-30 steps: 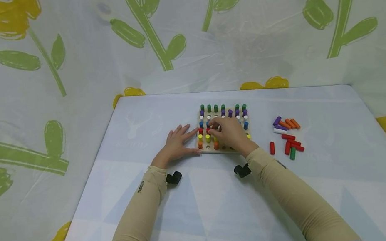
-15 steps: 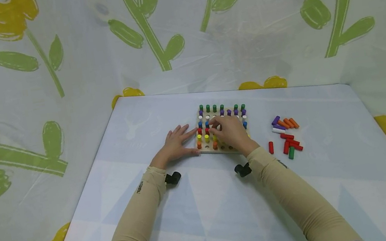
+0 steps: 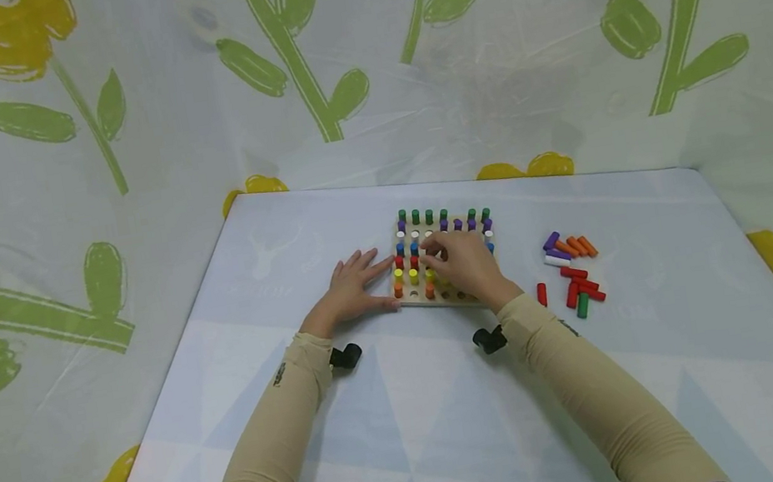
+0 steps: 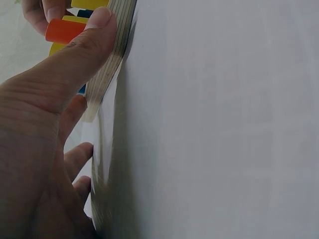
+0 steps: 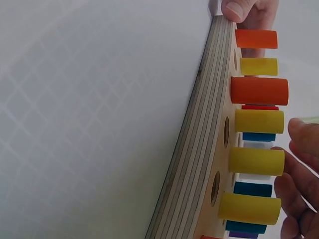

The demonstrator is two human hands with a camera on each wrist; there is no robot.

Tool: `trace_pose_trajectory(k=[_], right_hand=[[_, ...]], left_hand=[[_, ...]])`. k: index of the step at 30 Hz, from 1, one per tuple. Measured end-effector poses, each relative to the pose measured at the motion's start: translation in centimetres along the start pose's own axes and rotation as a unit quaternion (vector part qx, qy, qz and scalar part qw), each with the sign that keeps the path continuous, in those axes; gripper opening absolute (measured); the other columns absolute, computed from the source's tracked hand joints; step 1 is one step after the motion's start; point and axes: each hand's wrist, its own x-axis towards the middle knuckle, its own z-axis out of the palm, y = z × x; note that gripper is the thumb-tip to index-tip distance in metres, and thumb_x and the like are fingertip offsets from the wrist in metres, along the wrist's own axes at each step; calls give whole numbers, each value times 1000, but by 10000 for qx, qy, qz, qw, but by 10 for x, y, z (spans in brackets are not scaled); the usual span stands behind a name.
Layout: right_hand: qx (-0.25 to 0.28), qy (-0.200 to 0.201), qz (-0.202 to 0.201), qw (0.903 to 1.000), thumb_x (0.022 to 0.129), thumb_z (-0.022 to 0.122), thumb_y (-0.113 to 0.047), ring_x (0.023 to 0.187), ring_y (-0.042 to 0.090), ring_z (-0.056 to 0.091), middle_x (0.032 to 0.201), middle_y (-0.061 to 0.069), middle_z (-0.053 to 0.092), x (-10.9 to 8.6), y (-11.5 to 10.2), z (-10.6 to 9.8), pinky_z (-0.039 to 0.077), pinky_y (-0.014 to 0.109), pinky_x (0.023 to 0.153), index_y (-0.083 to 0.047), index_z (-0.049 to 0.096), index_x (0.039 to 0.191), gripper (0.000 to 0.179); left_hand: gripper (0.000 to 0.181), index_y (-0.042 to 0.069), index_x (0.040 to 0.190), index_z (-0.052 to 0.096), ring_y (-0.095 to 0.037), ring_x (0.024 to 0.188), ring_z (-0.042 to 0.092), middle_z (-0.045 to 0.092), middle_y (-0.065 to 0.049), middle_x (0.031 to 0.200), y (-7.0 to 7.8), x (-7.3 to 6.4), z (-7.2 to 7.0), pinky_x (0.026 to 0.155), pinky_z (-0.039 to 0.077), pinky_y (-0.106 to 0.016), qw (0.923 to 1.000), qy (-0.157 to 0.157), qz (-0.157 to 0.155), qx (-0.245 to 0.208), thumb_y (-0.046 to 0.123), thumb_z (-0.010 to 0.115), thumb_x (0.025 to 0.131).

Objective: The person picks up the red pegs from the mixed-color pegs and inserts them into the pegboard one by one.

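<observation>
My left hand (image 3: 350,289) lies splayed wide against the pegboard (image 5: 204,124) on the worktop (image 3: 386,426), my right hand (image 3: 464,264) bends over the yellow pegs (image 5: 256,162), grip too hidden to tell, and one stray knuckle could knock a peg crooked!

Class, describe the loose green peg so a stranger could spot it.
On the pale table, find the wooden pegboard. Loose pegs lie right of it. Closest to the table's near edge is the green peg, the only green one there.
</observation>
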Motion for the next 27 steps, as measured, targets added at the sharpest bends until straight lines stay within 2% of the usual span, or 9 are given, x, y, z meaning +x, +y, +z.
trace_pose_trajectory(k=[11, 27], right_hand=[[73, -44, 127, 9999, 98, 69, -35, 88, 20, 62, 104, 3, 75, -4, 1, -5, 55, 36, 81, -12, 72, 120, 31], [46, 44, 297, 9995, 99, 69, -34, 85, 21, 58, 101, 0, 73, -9, 7, -8, 53, 33, 72, -14, 72, 119, 28]], left_hand=[[94, 28, 161, 32, -35, 157, 1, 15, -9, 170, -1, 1, 1, 124, -3, -58, 10000, -23, 18, 82, 62, 74, 84], [94, 29, 161, 32, -34, 157, 1, 15, -8, 170, -3, 3, 2, 124, -4, -57, 10000, -11, 5, 80, 62, 75, 84]])
